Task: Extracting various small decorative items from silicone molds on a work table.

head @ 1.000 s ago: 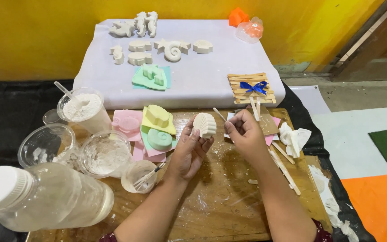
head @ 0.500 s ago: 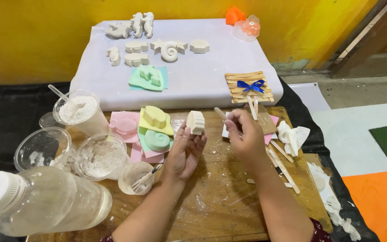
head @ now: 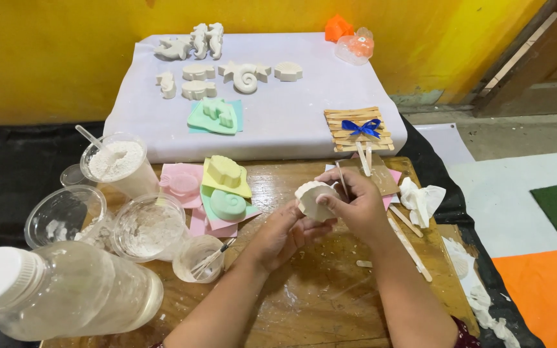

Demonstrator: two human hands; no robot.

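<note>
Both hands meet over the middle of the worn wooden counter (head: 330, 290), grasping a small white ribbed plaster shell cast (head: 312, 197). The left hand (head: 282, 235) cups the cast from below with its fingers curled up around it. The right hand (head: 356, 203) pinches the cast's right edge with thumb and forefinger, and also grips a thin wooden stick (head: 341, 177) that points up and away from the cast.

Left of the cast lie pastel silicone moulds: a yellow one (head: 225, 174) on top, a mint green one (head: 227, 205) just below it, and a pink one (head: 182, 182) further left. Beyond those stand clear plastic cups, one filled with white powder (head: 120, 164), and a clear plastic bottle with a white cap (head: 66, 293) lies nearest the camera. Right of the cast sits a crumpled white tissue (head: 422, 198). Behind the cast, a white covered board (head: 272, 122) carries finished white plaster figures (head: 245, 76) and a raft of flat wooden sticks with a blue bow (head: 358, 127).
</note>
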